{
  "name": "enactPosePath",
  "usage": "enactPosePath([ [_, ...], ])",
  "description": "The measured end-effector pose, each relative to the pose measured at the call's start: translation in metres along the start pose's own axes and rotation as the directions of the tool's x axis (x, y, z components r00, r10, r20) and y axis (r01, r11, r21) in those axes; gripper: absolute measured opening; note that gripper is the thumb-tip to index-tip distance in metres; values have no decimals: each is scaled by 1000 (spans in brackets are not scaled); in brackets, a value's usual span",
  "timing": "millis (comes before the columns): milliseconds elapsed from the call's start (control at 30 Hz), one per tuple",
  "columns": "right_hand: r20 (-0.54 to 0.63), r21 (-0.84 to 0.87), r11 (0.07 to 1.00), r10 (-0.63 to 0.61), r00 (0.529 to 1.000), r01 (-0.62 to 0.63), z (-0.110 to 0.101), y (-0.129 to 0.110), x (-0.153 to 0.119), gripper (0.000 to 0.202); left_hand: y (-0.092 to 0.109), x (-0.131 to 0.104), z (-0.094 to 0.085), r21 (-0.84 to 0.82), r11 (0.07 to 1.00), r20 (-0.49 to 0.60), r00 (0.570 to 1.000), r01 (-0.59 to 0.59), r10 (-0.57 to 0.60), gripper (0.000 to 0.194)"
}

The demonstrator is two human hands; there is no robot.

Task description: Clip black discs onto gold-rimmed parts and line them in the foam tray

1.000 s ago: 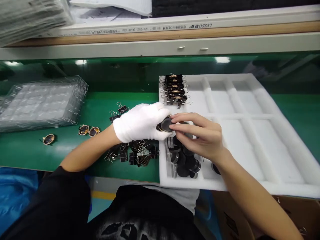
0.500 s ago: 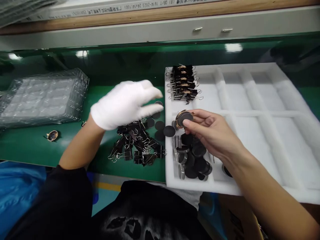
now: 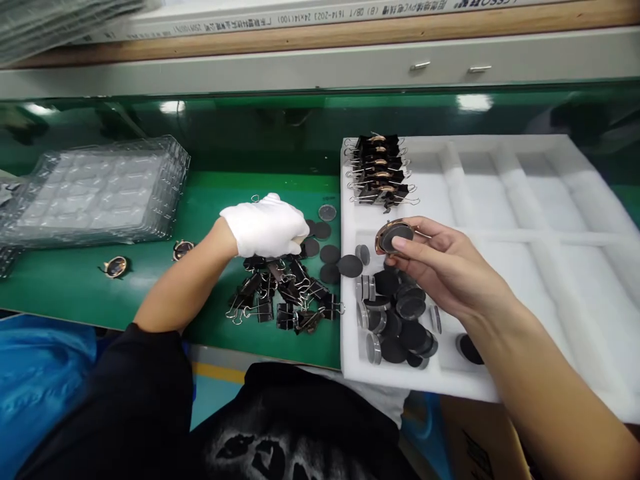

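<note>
My right hand (image 3: 440, 260), bare, pinches a rose-gold watch case (image 3: 383, 237) with a black disc (image 3: 399, 237) lying against it, over the left part of the white foam tray (image 3: 435, 377). My left hand (image 3: 267, 227), in a white glove, is closed with its fingers pointing down at the upper edge of a heap of black binder clips (image 3: 287, 290). Whatever its fingers hold is hidden. Close by its fingertips lie several loose black discs (image 3: 330, 254). Below my right hand, more black discs with clear rims (image 3: 413, 333) are piled in a tray compartment.
Several clipped watch cases (image 3: 379, 170) stand in a row in the tray's back left compartment. Two more watch cases, one a gold watch case (image 3: 116, 267), lie on the green mat (image 3: 150, 293) at left. Behind them sits a stack of clear plastic trays (image 3: 95, 190). A grey ledge (image 3: 310, 70) spans the back.
My left hand has gone from spread fingers over the discs to a closed shape lower over the binder clips. My right hand still holds the watch case and disc. The view has shifted slightly.
</note>
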State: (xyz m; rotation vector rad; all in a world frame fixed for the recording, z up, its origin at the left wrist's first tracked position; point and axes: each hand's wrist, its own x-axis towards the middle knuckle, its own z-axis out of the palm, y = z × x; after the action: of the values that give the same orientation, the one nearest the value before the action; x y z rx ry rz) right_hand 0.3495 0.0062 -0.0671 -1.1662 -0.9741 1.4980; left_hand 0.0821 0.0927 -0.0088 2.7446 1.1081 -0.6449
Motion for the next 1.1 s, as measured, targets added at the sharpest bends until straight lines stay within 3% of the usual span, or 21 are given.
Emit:
enactPosePath([
  [67, 41, -39, 999, -33, 999, 35, -1, 0, -2, 29, 0, -2, -3, -69, 998, -88, 996, 10, -16, 30],
  [133, 92, -83, 992, -88, 992, 96, -1, 1, -5, 26, 6, -4, -7, -183, 983, -241, 968, 25, -70, 30],
  [267, 227, -153, 963, -182, 957, 219, 2, 6, -10, 20, 38, -2, -6, -480, 877, -484, 845, -42, -225, 31],
  [333, 289, -158, 952, -210, 934, 263, 6, 9, -11, 18, 58, 0, -1, -572, 812, -522, 815, -116, -252, 31],
  [467, 298, -138, 932, -284, 911, 336, 10, 13, -12, 16, 80, 1, 6, -652, 731, -507, 831, -199, -227, 35],
  [600, 247, -155, 902, -360, 900, 404, 9, 16, -15, 18, 78, -2, 3, -565, 825, -563, 729, 5, -390, 58],
  [633, 244, -161, 894, -373, 895, 417, 9, 16, -15, 19, 76, -3, 1, -546, 837, -555, 734, 35, -392, 61],
  [733, 236, -183, 878, -398, 887, 442, 7, 14, -17, 23, 69, -5, -3, -555, 829, -445, 867, -68, -227, 56],
  [767, 233, -191, 876, -397, 888, 442, 7, 13, -18, 25, 67, -5, -4, -575, 810, -421, 891, -115, -172, 55],
  [867, 230, -208, 884, -372, 899, 419, 6, 11, -17, 24, 65, -3, -5, -640, 743, -422, 898, -195, -127, 50],
  [1000, 225, -204, 907, -323, 919, 369, 9, 10, -14, 18, 62, 2, -3, -734, 645, -386, 912, -212, -141, 48],
  [1100, 154, -143, 938, -294, 943, 316, 10, 8, -11, 23, 55, 8, -2, -799, 558, -368, 916, -224, -160, 47],
])
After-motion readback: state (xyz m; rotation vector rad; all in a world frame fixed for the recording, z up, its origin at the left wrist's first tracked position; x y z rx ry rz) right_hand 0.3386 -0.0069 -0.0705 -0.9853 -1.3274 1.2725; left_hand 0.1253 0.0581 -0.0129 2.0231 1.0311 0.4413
